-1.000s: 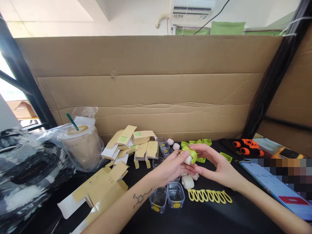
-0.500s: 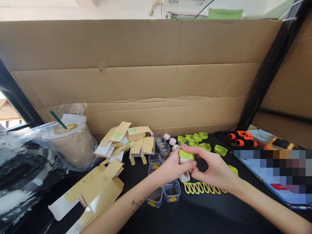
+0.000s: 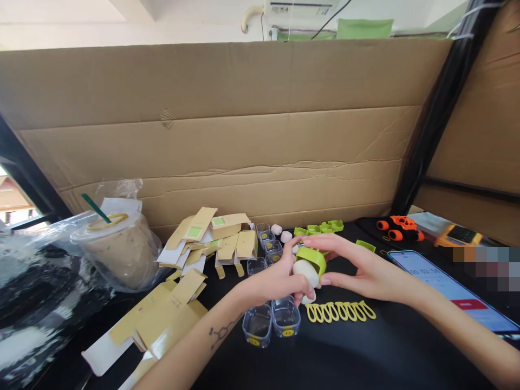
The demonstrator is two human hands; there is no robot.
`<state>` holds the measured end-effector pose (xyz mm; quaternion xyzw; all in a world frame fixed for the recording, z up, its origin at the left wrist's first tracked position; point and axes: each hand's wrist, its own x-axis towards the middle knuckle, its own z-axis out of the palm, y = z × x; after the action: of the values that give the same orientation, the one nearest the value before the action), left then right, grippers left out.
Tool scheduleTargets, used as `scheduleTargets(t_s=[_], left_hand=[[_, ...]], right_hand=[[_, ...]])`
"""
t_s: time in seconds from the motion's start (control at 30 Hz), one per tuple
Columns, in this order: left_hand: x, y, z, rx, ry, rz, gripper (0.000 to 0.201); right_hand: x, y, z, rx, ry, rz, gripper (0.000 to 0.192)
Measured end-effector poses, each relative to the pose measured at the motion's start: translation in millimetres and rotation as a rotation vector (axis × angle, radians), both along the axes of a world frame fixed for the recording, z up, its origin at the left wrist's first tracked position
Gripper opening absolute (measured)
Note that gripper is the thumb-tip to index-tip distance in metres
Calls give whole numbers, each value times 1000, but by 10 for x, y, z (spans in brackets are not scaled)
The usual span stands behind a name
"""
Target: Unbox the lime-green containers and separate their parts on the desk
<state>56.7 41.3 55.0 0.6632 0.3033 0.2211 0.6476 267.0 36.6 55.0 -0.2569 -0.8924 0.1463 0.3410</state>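
Note:
My left hand (image 3: 273, 281) grips a small white egg-shaped piece (image 3: 305, 271) from below. My right hand (image 3: 357, 270) pinches a lime-green cap (image 3: 312, 257) that sits tilted on top of that white piece. Both hands hover over the black table (image 3: 345, 352). Just below them stand two clear plastic cups with yellow smiley stickers (image 3: 271, 324) and a row of yellow loops (image 3: 340, 311). Another white piece (image 3: 309, 297) lies under my hands.
More green caps (image 3: 319, 228), white pieces (image 3: 281, 233) and clear cups (image 3: 266, 244) lie at the back near a cardboard wall (image 3: 244, 146). Flat kraft boxes (image 3: 203, 238) pile up left, beside a bagged iced drink (image 3: 117, 246). A phone (image 3: 447, 290) and an orange-black toy (image 3: 398, 228) sit right.
The green cap has gone from flat on top of the white piece to tilted, with the white piece now showing below it. My right fingers have spread out. The camera shifted slightly.

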Motion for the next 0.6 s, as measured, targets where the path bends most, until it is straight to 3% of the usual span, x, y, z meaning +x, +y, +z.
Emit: scheduleTargets(t_s=[0.13, 0.27, 0.33, 0.5, 0.6], left_hand=[[18, -13, -13, -19, -74, 30, 92], [37, 57, 27, 77, -83, 170, 56], [74, 145, 83, 219, -35, 213, 41], [345, 469, 182, 903, 446, 92, 25], [554, 612, 150, 1019, 580, -11, 25]], right_hand=[[30, 67, -19, 8, 38, -12, 46], [199, 186, 23, 21, 214, -208, 45], [327, 255, 60, 44, 339, -282, 45], [489, 339, 102, 75, 477, -317, 44], [455, 326, 90, 71, 454, -304, 43]])
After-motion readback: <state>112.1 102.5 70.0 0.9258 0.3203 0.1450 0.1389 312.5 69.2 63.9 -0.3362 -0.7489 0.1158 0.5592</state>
